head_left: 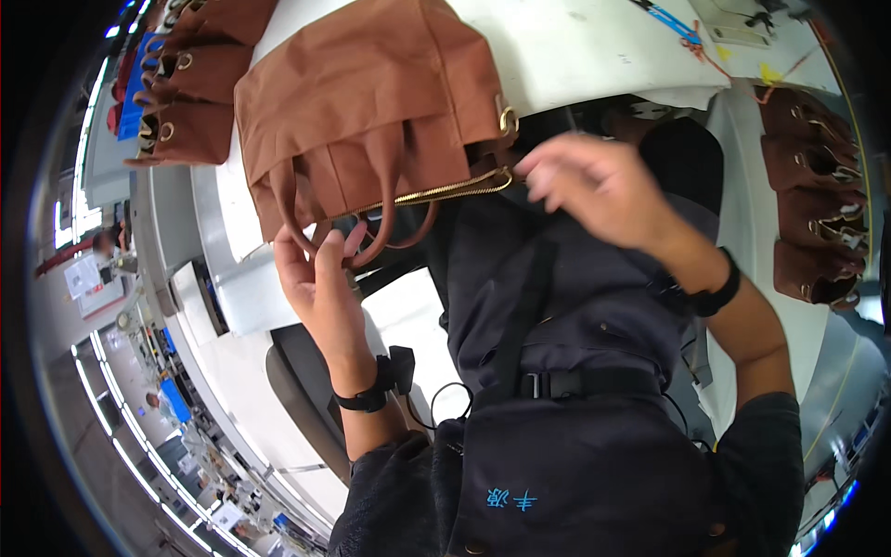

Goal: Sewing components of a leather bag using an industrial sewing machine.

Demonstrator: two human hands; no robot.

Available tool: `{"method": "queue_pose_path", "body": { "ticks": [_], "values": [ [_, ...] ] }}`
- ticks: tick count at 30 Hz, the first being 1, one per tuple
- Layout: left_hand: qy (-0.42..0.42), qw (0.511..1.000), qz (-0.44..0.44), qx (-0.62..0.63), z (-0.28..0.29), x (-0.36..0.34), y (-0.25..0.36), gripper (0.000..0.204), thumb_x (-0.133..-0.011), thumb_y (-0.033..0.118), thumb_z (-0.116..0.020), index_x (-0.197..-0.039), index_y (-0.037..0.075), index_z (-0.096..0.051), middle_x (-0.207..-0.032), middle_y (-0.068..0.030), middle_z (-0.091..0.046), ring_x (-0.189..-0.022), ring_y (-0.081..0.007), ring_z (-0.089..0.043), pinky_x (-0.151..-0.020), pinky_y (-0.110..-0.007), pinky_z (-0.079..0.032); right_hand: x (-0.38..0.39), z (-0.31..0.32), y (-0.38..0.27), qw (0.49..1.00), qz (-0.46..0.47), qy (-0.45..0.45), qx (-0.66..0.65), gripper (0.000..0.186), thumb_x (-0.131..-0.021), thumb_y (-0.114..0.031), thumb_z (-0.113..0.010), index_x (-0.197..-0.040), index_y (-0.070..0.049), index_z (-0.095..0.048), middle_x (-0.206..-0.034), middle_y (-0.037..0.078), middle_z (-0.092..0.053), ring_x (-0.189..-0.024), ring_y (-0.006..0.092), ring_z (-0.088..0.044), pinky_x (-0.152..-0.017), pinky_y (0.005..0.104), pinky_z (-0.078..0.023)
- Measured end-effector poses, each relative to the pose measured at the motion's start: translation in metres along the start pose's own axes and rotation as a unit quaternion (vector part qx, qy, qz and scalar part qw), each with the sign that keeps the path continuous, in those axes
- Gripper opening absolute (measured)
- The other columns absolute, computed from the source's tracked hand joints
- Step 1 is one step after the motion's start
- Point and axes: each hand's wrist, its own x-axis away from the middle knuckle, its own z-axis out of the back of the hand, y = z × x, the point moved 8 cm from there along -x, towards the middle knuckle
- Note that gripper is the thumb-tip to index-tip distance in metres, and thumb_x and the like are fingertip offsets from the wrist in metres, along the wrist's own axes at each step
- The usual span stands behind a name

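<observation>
A brown handbag [371,84] lies on its side at the near edge of the white table, with its mouth toward me. Along that mouth runs a gold-toothed zipper [445,190], and two brown carrying handles [390,176] hang over it. My left hand [320,288] is closed around the lower bend of a handle, with part of the fingers hidden behind it. Just right of the zipper's end is my right hand [594,186], slightly blurred, its fingers loosely bent and apart with nothing visible in them. A gold ring [508,121] sits on the bag's side above that hand.
More brown bags [190,130] stand in a row at the far left. Several others [817,204] are lined up on the right. A blue tool [670,20] rests at the back of the white table [594,56]. A dark seat edge [306,390] is beside my left forearm.
</observation>
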Motion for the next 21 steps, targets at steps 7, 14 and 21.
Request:
{"method": "queue_pose_path", "body": {
  "ticks": [7,14,21],
  "values": [
    [-0.073,0.986,0.05,0.145,-0.05,-0.025,-0.007,0.03,-0.101,0.0,-0.057,-0.131,-0.004,-0.054,-0.126,-0.0114,-0.061,-0.113,-0.0292,-0.066,-0.096,-0.045,-0.059,0.005,-0.031,0.032,0.98,-0.114,-0.002,-0.165,0.039,-0.103,-0.038,-0.065,-0.105,0.0,-0.07,-0.088,0.007,-0.073,-0.07,0.0117,-0.068,-0.062,0.0253,-0.052],
    [-0.265,0.914,0.015,0.306,-0.051,-0.028,0.015,0.042,-0.106,0.013,-0.053,-0.14,-0.01,-0.047,-0.127,-0.0223,-0.065,-0.124,-0.0262,-0.061,-0.117,-0.044,-0.039,0.009,-0.051,0.023,0.902,-0.104,0.011,-0.419,0.043,-0.103,-0.041,-0.063,-0.127,-0.005,-0.062,-0.103,0.013,-0.074,-0.069,0.0149,-0.069,-0.059,0.0256,-0.055],
    [-0.306,0.857,-0.031,0.415,-0.081,0.005,0.01,0.049,-0.113,0.027,-0.033,-0.141,-0.01,-0.047,-0.148,-0.0277,-0.049,-0.145,-0.0353,-0.042,-0.126,-0.053,-0.031,-0.014,-0.05,0.012,0.788,-0.078,0.117,-0.6,0.045,-0.099,-0.051,-0.066,-0.105,-0.006,-0.061,-0.09,0.009,-0.067,-0.06,0.0132,-0.058,-0.051,0.0272,-0.045]
  ]
}}
